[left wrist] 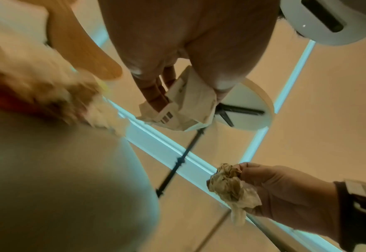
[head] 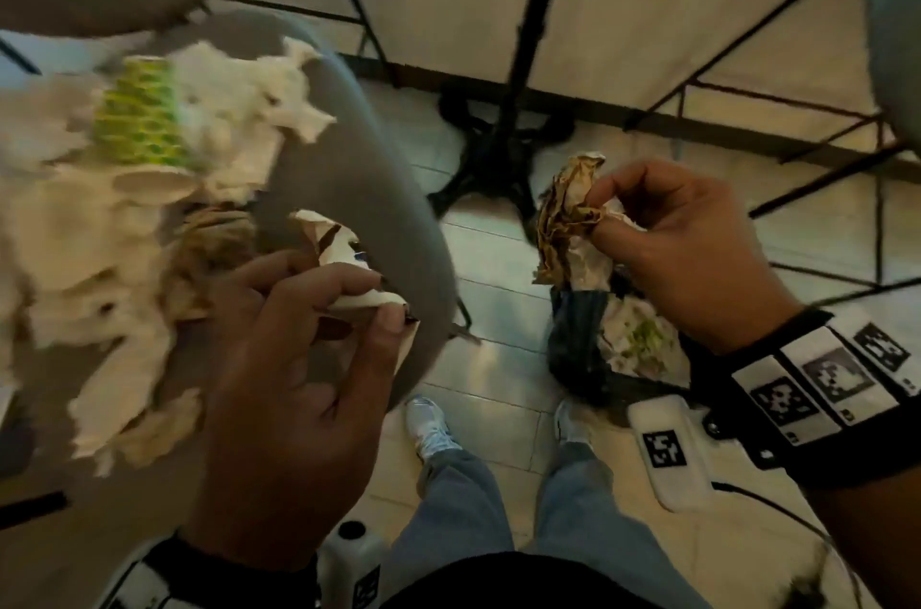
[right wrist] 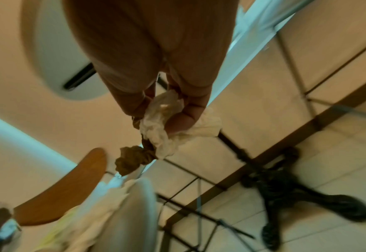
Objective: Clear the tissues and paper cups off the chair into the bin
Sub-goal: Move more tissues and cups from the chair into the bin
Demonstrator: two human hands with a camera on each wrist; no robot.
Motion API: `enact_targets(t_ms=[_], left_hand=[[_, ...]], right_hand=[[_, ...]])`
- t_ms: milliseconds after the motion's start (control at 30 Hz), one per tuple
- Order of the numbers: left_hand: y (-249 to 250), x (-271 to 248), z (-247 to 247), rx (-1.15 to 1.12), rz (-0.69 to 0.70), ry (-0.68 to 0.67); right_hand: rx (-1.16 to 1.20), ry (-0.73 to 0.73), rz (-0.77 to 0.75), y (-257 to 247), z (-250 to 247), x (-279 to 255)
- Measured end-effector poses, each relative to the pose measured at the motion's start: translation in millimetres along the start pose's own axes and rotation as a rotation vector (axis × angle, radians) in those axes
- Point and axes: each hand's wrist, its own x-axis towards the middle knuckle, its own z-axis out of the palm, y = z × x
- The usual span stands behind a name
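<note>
My right hand [head: 688, 254] grip clamped on stained tissue wad [head: 568, 219], bin [head: 578, 349] directly below, slightly near. Left hand [head: 294, 359] pinches crushed cup [head: 344, 259] over chair [head: 359, 169].

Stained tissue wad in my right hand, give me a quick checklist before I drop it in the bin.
1. Right hand grips the stained tissue wad: ok.
2. Wad is over the black bin bag: ok in the head view, roughly above its mouth.
3. Bag mouth open, rubbish already inside: ok.
4. Room left in the bag: cannot tell.
5. Left hand holds its crushed paper cup securely, over the chair edge: ok.
6. Chair cleared: not ok, the green paper cup and tissues remain.
</note>
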Motion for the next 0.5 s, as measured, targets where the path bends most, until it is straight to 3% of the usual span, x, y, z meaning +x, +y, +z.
enact_targets(t_ms=[267, 500], left_hand=[[7.2, 5.7, 229.4, -0.110, 0.062, -0.529], [-29.3, -19.4, 382.3, -0.055, -0.019, -0.890]], right_hand=[[-0.225, 0.288, 0.435, 226.9, -149.4, -64.3], [-0.206, 0.352, 0.675, 373.5, -179.8, -86.9]])
